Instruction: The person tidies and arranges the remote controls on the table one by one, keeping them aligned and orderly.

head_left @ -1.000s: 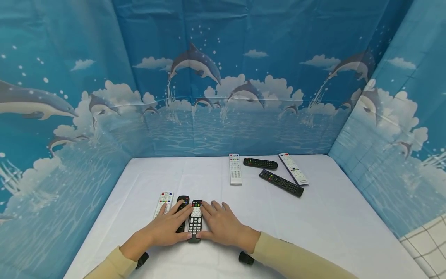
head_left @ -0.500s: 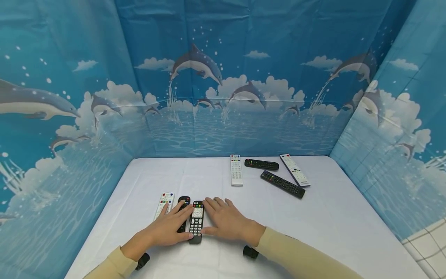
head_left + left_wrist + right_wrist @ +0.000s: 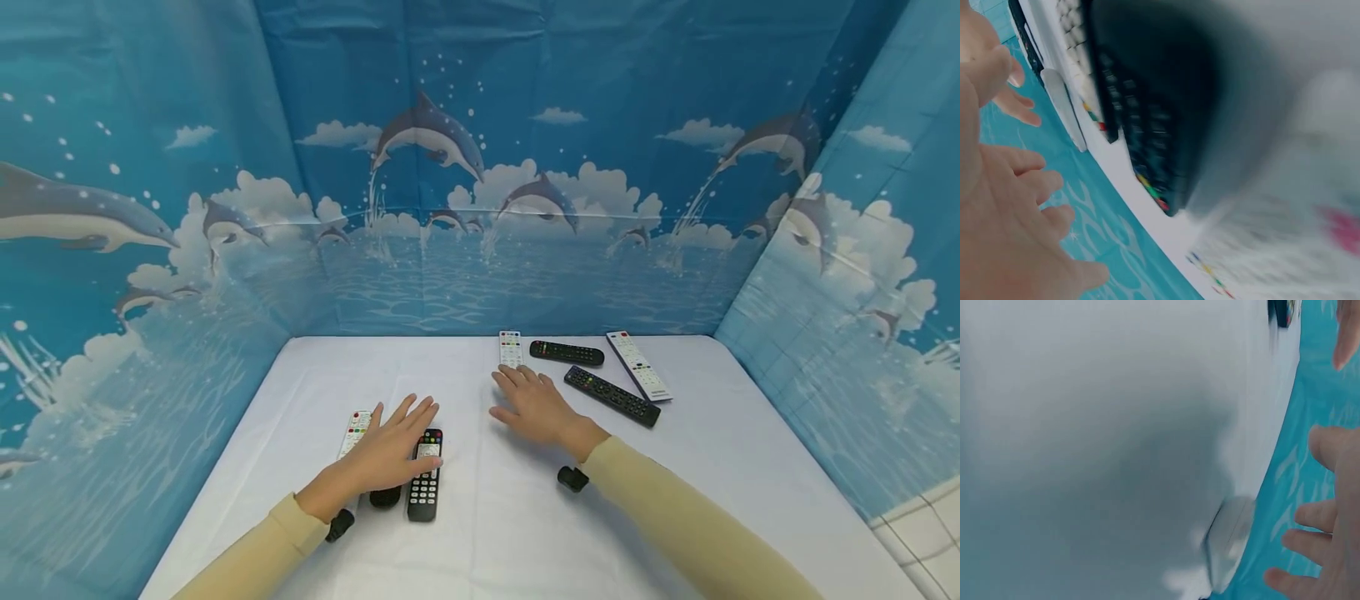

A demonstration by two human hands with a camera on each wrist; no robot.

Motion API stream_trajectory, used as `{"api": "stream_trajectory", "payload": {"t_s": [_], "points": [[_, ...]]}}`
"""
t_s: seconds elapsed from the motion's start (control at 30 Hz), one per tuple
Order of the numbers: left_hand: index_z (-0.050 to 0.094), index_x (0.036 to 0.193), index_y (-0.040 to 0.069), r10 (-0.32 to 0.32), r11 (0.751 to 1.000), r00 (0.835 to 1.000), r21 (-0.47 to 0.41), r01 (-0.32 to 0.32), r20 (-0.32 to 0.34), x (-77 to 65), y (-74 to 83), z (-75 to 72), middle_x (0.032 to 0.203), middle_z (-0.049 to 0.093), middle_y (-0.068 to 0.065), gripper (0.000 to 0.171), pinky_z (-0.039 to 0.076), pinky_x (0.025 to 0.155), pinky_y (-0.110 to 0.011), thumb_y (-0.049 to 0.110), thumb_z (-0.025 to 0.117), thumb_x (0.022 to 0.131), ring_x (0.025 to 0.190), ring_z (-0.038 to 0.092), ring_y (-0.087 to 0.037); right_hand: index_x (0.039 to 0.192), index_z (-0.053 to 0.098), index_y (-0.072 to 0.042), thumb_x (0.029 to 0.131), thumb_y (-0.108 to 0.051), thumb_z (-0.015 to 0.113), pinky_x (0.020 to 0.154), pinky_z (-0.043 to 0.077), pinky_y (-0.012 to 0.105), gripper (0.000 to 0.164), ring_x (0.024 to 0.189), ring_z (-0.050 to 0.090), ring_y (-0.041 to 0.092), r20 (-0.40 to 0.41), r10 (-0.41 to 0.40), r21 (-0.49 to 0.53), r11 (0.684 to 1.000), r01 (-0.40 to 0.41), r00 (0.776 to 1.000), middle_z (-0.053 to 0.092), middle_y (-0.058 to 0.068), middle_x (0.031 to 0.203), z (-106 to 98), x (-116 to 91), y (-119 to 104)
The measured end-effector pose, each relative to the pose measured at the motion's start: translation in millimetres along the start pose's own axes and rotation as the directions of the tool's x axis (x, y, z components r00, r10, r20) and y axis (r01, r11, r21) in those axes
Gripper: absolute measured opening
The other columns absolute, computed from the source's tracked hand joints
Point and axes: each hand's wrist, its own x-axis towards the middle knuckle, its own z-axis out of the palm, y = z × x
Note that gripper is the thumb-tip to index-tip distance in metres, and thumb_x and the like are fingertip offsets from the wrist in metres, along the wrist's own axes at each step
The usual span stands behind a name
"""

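Note:
My left hand (image 3: 386,454) is spread with straight fingers above three remote controls lying side by side. Partly under it are a white remote (image 3: 356,427), a black remote (image 3: 385,498) mostly hidden by the palm, and a black remote with white buttons (image 3: 423,493). In the left wrist view a black remote (image 3: 1141,119) shows below the raised hand. My right hand (image 3: 540,410), also with extended fingers, is over the table; its fingertips overlap the near end of a white remote (image 3: 511,346). Neither hand holds anything.
Right of that white remote lie a black remote (image 3: 567,353), a long black remote (image 3: 612,397) set diagonally, and another white remote (image 3: 637,367). The white-covered table (image 3: 720,483) is bordered by a blue dolphin-print curtain (image 3: 480,275).
My right hand has left the side of the black remote with white buttons and moved right and away from me. My left hand has lifted and shifted slightly right and forward.

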Motion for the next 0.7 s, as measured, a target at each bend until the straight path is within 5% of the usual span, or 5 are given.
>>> {"api": "stream_trajectory", "payload": {"t_s": [0.33, 0.7], "points": [[0.018, 0.163, 0.019, -0.014, 1.0, 0.999, -0.017, 0.015, 0.033, 50.0, 18.9, -7.3, 0.168, 0.013, 0.0, 0.08, 0.0, 0.114, -0.07, 0.055, 0.054, 0.1, 0.154, 0.0, -0.026, 0.16, 0.028, -0.012, 0.106, -0.051, 0.043, 0.109, 0.027, 0.069, 0.068, 0.148, 0.022, 0.044, 0.073, 0.133, -0.011, 0.991, -0.133, 0.988, 0.023, 0.009, 0.166, 10, 7, 42], [0.022, 0.162, 0.017, -0.041, 0.999, 0.997, -0.005, 0.042, 0.062, 72.5, 21.0, 3.4, 0.168, 0.017, -0.002, 0.077, 0.001, 0.114, -0.07, 0.054, 0.052, 0.101, 0.154, 0.004, -0.028, 0.159, 0.033, -0.013, 0.105, -0.05, 0.043, 0.105, 0.039, 0.061, 0.066, 0.145, 0.032, 0.041, 0.017, 0.08, -0.039, 0.996, -0.079, 0.997, 0.031, 0.009, 0.162, 23, -11, 26]]}}
